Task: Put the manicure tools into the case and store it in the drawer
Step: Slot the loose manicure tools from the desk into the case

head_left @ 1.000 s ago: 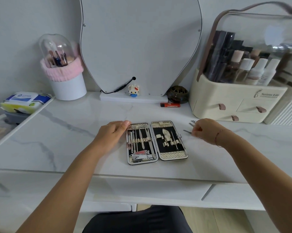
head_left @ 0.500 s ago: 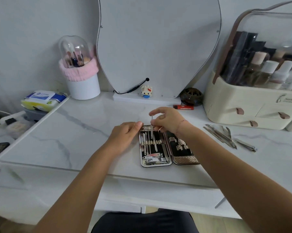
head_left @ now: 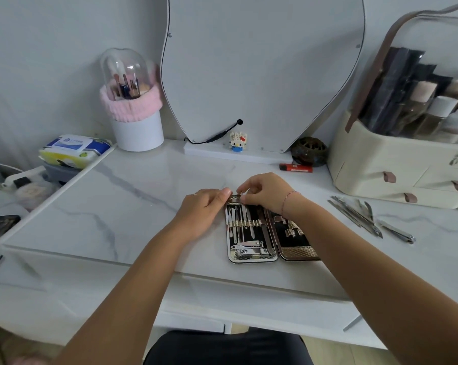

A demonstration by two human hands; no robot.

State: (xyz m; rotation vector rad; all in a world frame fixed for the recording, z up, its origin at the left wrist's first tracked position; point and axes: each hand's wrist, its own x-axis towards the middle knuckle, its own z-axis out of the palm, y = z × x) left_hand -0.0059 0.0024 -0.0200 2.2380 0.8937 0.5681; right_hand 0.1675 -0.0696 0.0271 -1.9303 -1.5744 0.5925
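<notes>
Lower now, the right hand (head_left: 264, 192) pinches a thin tool (head_left: 240, 192) at the top of the case (head_left: 251, 234) while the left hand (head_left: 204, 206) presses flat on its corner; best to slide it straight under the strap (head_left: 245, 223).

The left hand (head_left: 204, 206) rests on the open case (head_left: 251, 233)'s far-left corner. The right hand (head_left: 267, 192) pinches a thin tool (head_left: 240, 193) at the case's far edge. Loose tools (head_left: 359, 217) lie to the right of the case.

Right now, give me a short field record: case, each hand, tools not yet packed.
case: open flat on the tabletop, left half holding tools
left hand: open, touching the case's upper left edge
right hand: pinching a thin tool at the top of the left half
loose tools: several on the tabletop, right of the case, apart from it
</notes>
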